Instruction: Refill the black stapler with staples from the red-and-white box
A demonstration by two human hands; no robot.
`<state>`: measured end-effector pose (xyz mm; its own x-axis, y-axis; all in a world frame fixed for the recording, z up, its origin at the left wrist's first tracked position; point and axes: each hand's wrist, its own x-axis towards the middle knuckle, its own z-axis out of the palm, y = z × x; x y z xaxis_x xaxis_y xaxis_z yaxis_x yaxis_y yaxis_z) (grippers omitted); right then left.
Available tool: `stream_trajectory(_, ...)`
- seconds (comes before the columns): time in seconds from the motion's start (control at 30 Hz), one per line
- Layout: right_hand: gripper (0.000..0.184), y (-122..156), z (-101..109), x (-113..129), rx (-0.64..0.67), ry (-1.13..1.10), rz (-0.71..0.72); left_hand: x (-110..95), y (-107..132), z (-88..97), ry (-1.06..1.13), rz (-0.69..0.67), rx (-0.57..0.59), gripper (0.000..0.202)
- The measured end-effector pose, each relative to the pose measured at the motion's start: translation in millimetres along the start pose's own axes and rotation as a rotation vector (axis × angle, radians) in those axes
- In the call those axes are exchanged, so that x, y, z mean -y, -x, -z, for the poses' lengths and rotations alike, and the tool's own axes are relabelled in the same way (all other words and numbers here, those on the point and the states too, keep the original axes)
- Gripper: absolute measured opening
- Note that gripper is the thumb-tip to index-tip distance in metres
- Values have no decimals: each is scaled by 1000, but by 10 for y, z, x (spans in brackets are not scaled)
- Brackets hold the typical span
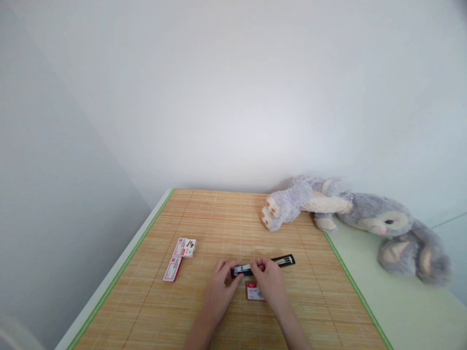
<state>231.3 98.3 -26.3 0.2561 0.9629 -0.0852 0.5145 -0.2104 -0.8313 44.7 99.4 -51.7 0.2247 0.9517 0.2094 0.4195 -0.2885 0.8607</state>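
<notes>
A black stapler [288,261] lies opened out across the bamboo mat, its metal staple channel showing. My left hand [222,287] grips its left end between thumb and fingers. Over the middle of the stapler, my right hand [268,279] has its thumb and fingertips pinched together at the channel; what they hold, if anything, is too small to make out. Just below the stapler is a small red and white box [254,291], partly covered by my right hand.
On the left of the bamboo mat [204,218] lie a small white box [189,248] and red-and-white packs [172,269]. A grey plush rabbit [365,211] stretches across the back right, over the mat's green edge. A pale wall [233,97] stands behind.
</notes>
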Motion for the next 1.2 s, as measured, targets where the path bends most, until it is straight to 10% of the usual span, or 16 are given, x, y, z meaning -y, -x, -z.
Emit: stream_trajectory(1.2,42,15,-4,-49,172,-121,49,-24,-49,30,-1,-10,7,17)
